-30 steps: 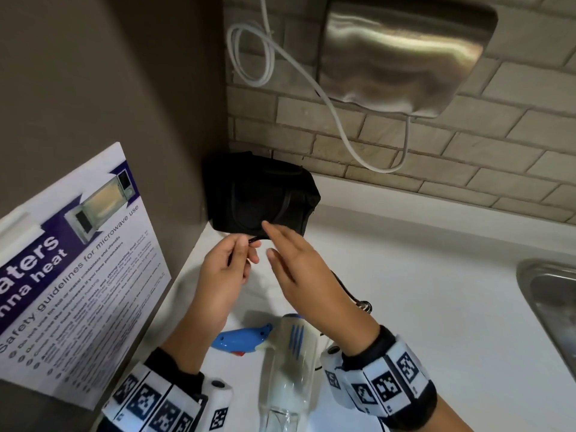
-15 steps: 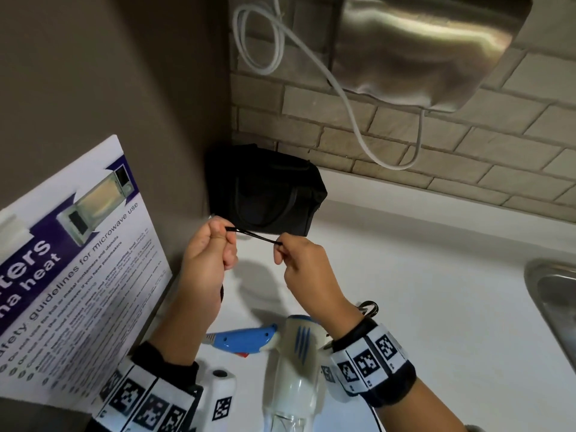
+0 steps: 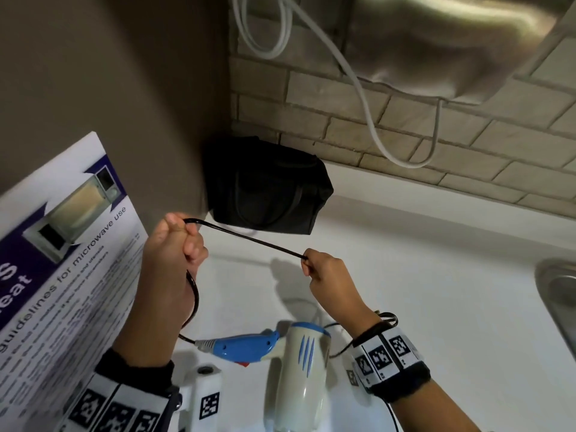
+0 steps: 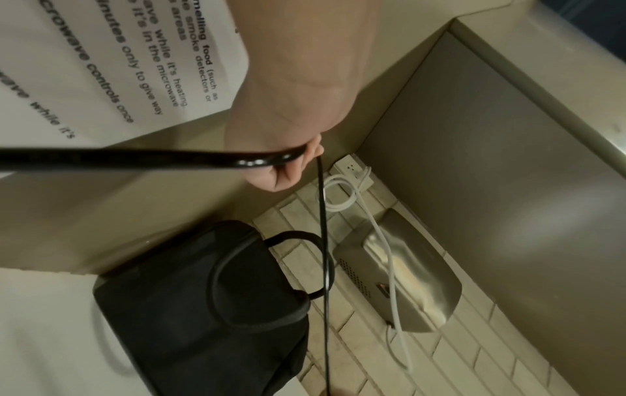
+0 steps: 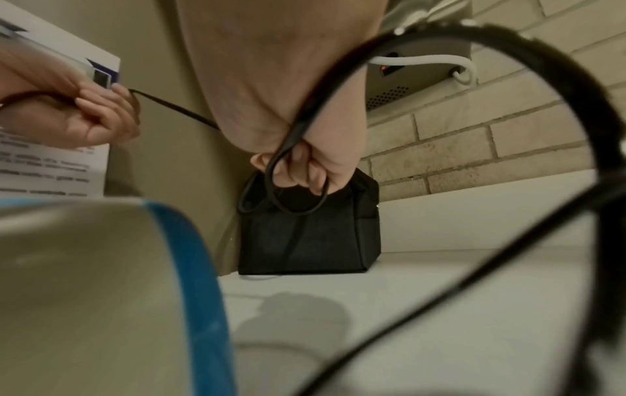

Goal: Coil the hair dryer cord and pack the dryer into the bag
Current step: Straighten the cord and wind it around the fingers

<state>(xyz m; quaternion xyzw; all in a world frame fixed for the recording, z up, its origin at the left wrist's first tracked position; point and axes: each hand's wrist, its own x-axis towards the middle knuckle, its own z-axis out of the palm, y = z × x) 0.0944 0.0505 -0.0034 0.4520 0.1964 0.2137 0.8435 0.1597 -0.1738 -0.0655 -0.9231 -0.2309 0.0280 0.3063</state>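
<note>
A white and blue hair dryer (image 3: 293,363) lies on the white counter (image 3: 436,307) near me. Its thin black cord (image 3: 249,240) stretches taut between my two hands. My left hand (image 3: 174,241) grips the cord (image 4: 257,160) in a fist, and the cord drops from it toward the dryer's blue handle (image 3: 240,347). To the right, my right hand (image 3: 324,269) holds a loop of the cord (image 5: 288,166) in curled fingers. A black bag (image 3: 268,194) with handles stands closed in the back corner, beyond both hands.
A brown wall panel with a microwave safety poster (image 3: 62,260) rises at the left. A steel wall unit (image 3: 452,42) with a white cable (image 3: 367,104) hangs over the tiled back wall. A metal sink (image 3: 558,294) edge lies at the right.
My hands have drawn apart, the left up and leftward, the right to the right. The short pinch of cord between them has become a long taut span.
</note>
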